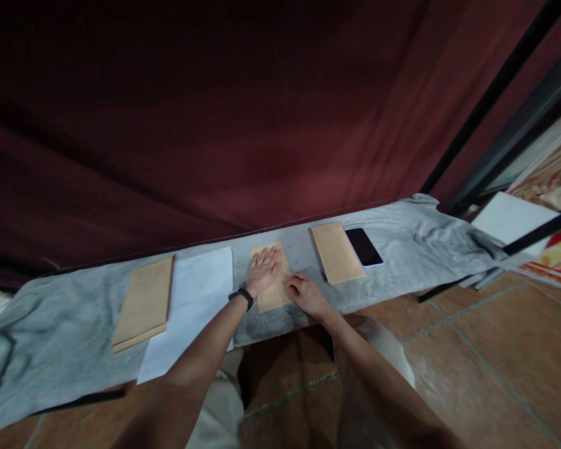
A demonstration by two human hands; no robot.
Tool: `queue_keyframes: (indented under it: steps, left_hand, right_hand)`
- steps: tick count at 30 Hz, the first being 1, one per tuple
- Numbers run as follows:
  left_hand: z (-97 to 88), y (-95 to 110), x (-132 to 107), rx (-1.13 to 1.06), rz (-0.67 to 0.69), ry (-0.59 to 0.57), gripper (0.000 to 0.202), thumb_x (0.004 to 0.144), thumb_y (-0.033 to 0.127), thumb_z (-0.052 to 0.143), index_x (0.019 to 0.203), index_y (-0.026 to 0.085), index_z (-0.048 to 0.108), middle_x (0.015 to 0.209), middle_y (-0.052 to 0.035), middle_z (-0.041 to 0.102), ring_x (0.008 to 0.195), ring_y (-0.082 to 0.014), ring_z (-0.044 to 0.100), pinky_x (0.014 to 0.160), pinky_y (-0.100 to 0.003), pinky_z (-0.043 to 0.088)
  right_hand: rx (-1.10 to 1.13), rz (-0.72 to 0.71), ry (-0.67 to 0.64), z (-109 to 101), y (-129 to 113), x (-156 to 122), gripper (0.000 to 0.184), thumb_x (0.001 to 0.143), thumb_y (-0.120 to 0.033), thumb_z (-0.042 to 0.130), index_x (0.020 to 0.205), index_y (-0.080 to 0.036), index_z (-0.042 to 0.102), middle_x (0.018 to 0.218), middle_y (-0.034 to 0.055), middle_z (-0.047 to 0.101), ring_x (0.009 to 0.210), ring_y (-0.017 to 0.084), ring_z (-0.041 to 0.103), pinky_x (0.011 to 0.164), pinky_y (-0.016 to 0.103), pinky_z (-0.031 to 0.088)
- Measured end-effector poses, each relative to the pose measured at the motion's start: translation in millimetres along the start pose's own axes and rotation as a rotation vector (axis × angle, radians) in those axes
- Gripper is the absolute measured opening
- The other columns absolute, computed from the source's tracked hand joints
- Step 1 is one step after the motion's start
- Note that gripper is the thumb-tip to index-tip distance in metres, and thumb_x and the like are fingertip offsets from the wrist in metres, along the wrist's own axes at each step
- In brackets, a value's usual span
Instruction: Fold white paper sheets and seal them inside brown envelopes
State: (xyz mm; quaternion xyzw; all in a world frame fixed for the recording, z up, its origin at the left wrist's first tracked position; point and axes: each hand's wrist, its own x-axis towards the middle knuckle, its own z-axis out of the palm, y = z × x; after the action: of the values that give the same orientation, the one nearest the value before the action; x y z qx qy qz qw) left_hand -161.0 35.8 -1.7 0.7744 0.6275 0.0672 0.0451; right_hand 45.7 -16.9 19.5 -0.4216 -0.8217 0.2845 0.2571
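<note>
Closest to me are the person's knees in pale trousers (219,399), tucked up to a narrow surface draped with a grey cloth (430,240). The right hand (306,294) sits at the near part of the right edge of the middle envelope (270,300), its fingers curled in; I can't tell whether they pinch the paper or merely rest against it. A little farther in, the left hand (263,269), a black wristband (242,298) behind it, lies open, palm down and fingers extended, across that same envelope, which is flat on the cloth between the two arms.

I'd judge the step in hand to be pressing or smoothing this envelope while the curled fingers see to its edge. The next move seems to call for a steady palm, so the paper doesn't slide, and for the palm to lift before the envelope can be turned or shifted.

Off to the left, a white sheet (191,305) lies partly under a stack of envelopes (143,302). To the right, another brown envelope (337,252) lies just beside a dark-screened phone (364,247). Beyond everything hangs a deep red curtain (262,156).
</note>
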Motion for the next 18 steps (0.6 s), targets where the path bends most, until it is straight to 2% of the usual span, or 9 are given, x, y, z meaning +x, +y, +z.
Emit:
queue_keyframes:
  steps: [7,14,18]
  left_hand:
    - [-0.3,23.7,-46.5,0.004,0.09,-0.014,0.057,0.105,0.043,0.02,0.16,0.031,0.026,0.165,0.0006,0.033,0.155,-0.023,0.02,0.126,-0.048,0.018]
    - [-4.5,54.8,-97.2,0.0,0.15,-0.039,0.057,0.106,0.045,0.02,0.16,0.028,0.025,0.165,-0.0024,0.033,0.155,-0.0221,0.022,0.126,-0.049,0.019]
    - [-9.3,70.2,-124.7,0.006,0.159,-0.053,0.057,0.106,0.045,0.021,0.16,0.027,0.027,0.164,-0.0024,0.033,0.154,-0.0211,0.023,0.127,-0.049,0.021]
  right_hand:
    - [-0.02,0.072,0.008,-1.3,-5.0,3.6,0.02,0.09,-0.007,0.056,0.09,-0.017,0.073,0.098,0.0087,0.072,0.092,0.018,0.068,0.089,0.025,0.051]
    - [-0.087,0.211,0.121,-3.4,-10.1,1.0,0.025,0.093,-0.01,0.051,0.098,-0.02,0.073,0.101,0.0082,0.075,0.091,0.018,0.071,0.082,0.023,0.051]
    - [-0.146,0.314,0.112,-8.2,-10.7,-2.8,0.022,0.094,-0.013,0.053,0.104,-0.019,0.072,0.102,0.01,0.077,0.092,0.021,0.073,0.079,0.025,0.051]
